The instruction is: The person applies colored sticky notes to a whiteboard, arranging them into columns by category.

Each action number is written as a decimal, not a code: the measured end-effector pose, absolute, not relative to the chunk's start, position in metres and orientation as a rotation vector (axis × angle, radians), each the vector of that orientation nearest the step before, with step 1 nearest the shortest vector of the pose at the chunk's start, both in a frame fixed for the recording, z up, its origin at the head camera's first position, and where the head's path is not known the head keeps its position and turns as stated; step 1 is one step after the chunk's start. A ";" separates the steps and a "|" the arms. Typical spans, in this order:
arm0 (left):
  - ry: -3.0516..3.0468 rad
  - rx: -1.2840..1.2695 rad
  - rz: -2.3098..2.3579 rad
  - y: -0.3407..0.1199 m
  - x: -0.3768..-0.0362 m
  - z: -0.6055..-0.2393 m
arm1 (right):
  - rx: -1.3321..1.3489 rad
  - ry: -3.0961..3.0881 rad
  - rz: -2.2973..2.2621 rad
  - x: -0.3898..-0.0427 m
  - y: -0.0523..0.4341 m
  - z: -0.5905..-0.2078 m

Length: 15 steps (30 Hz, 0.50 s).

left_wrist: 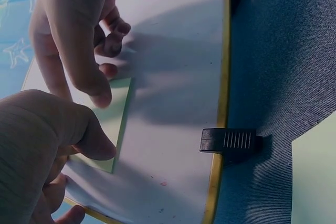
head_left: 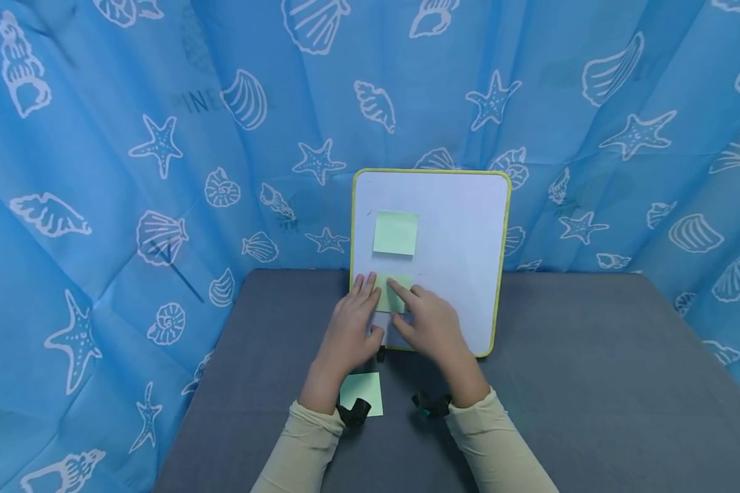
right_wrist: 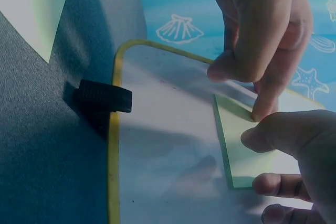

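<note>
A pale green sticky note (head_left: pixel 389 305) lies on the lower left of a yellow-edged whiteboard (head_left: pixel 453 253). My left hand (head_left: pixel 349 330) rests its extended fingers on the note's left side. From the right, my right hand (head_left: pixel 434 322) touches the same note with an outstretched index finger, its thumb near the lower edge. The right wrist view shows the note (right_wrist: pixel 236 153) lying along the board under the fingertips. Above it, a second green sticky note (head_left: pixel 396 233) is stuck on the board, its bottom edge lifted slightly.
Another green sticky note (head_left: pixel 371 390) lies on the grey table (head_left: pixel 580 383), partly behind the left wrist's black strap. Black clips, one (left_wrist: pixel 231 140) in the left wrist view, grip the board's bottom edge. A blue shell-patterned curtain (head_left: pixel 321 103) hangs behind.
</note>
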<state>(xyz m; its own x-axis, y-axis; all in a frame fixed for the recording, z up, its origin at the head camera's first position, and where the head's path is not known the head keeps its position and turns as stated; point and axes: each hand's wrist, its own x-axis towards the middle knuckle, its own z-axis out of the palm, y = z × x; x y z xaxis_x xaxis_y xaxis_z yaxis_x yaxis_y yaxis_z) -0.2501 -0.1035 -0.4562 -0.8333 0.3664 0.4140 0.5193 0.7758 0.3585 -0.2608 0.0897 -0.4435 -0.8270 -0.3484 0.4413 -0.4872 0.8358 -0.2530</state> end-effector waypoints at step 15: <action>-2.654 -0.667 -0.674 -0.102 -0.250 -0.456 | 0.608 -2.632 0.531 -0.257 0.103 -0.442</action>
